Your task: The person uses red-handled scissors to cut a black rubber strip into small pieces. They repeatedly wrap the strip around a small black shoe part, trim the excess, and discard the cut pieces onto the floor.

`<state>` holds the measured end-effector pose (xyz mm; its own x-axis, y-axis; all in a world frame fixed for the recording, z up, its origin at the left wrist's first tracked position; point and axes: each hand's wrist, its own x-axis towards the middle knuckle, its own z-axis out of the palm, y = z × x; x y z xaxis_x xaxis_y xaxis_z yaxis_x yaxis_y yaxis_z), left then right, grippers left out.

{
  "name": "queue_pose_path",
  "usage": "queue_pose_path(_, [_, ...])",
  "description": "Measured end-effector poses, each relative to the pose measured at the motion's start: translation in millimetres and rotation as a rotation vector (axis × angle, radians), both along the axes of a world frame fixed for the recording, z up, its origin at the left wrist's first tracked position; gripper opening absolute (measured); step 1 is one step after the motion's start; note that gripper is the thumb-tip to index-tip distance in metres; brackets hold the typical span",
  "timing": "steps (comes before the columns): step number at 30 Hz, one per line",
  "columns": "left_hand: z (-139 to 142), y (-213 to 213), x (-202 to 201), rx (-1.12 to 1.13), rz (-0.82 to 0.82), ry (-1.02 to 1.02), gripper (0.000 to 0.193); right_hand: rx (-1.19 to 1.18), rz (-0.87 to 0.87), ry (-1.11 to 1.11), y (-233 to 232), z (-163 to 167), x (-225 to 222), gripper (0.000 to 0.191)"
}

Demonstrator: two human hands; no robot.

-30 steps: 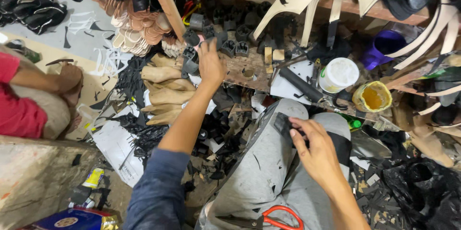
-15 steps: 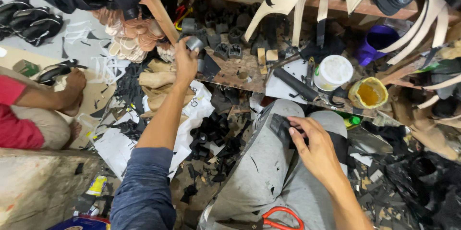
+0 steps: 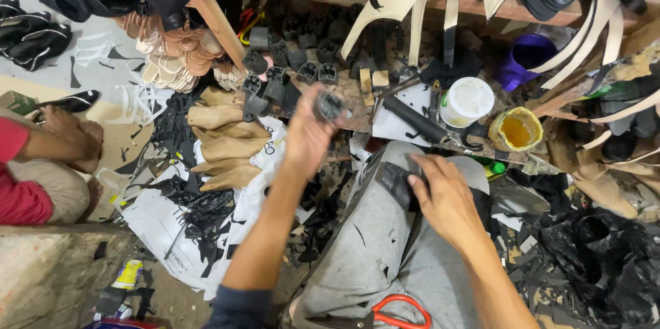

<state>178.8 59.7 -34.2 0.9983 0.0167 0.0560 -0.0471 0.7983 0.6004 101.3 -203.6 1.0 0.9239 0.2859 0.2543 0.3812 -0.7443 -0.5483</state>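
Left hand (image 3: 307, 133) clamped on a black heel block (image 3: 328, 105), lifted off the far worktop (image 3: 347, 105) pile; right hand (image 3: 445, 195) presses a black strip (image 3: 397, 184) flat on the knee, steadying it

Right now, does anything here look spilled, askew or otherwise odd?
Black offcuts are strewn over the white sheet and floor. Orange-handled scissors lie loose on the person's lap. The left hand holds a black heel block; the right hand presses a black piece on the knee.
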Motion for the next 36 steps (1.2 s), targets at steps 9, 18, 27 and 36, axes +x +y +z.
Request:
queue_pose_path(9, [-18.3, -46.8, -82.5, 0.088, -0.111, 0.151, 0.041, -0.155, -0.162, 0.531, 5.6, 1.4, -4.8, 0.046])
queue_pose_path(18, [-0.8, -29.1, -100.3, 0.159, -0.024, 0.109, 0.053, 0.108, 0.024, -0.060, 21.1, -26.0, -25.9, 0.041])
queue_pose_path(27, [16.6, -30.8, -113.5, 0.009, -0.105, -0.021, 0.041, 0.058, 0.059, -0.002, 18.7, -24.1, -18.6, 0.025])
queue_pose_path(36, [34.4, -50.2, -121.5, 0.132, -0.091, 0.024, 0.062, 0.819, -0.068, 0.432, -29.9, 37.4, -25.6, 0.012])
